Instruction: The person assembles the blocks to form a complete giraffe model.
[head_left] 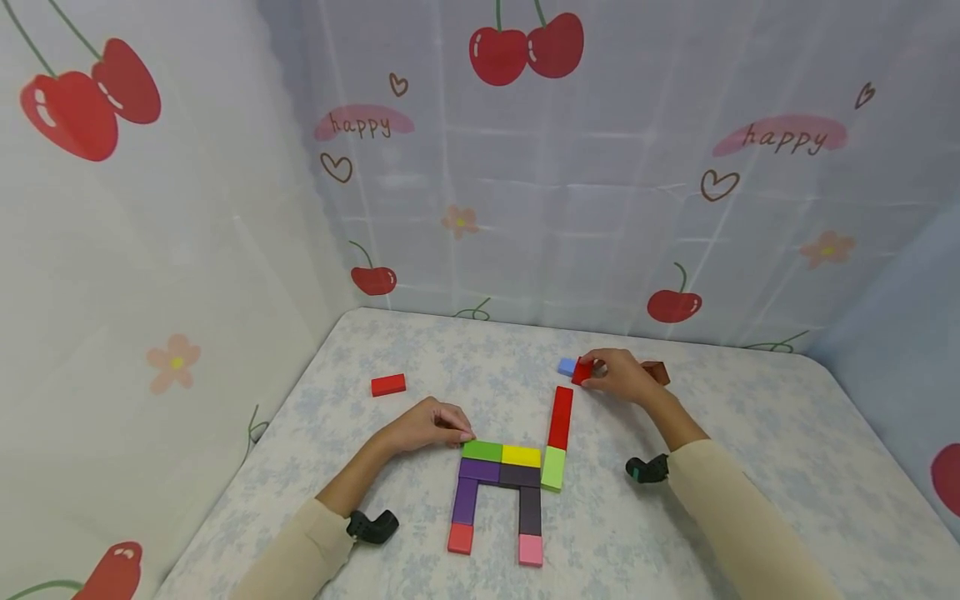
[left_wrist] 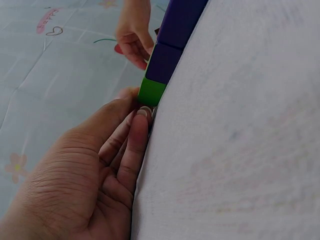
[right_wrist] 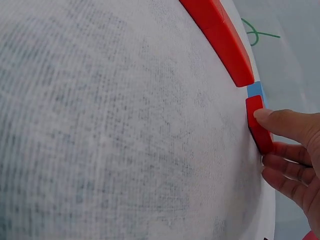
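My right hand [head_left: 617,375] pinches a red block [right_wrist: 257,122] between thumb and fingers, close over the table and overlapping a blue block [head_left: 566,367]. Two long red pieces in line with a light green block [head_left: 553,468] form a slanting strip [head_left: 560,418] just nearer than it. My left hand [head_left: 433,423] holds the left end of a green block [head_left: 482,451], its fingertips right at the corner. Beside the green block lies a yellow block [head_left: 521,456], with purple blocks [head_left: 465,500] and dark blocks [head_left: 529,510] below. Their two legs end in a red-orange block [head_left: 461,538] and a pink block [head_left: 530,550].
A loose red block [head_left: 387,384] lies at the back left of the patterned table [head_left: 315,417]. Behind the right wrist is a brown block [head_left: 656,372], partly hidden. A cherry-printed curtain [head_left: 540,192] stands along the table's back and sides.
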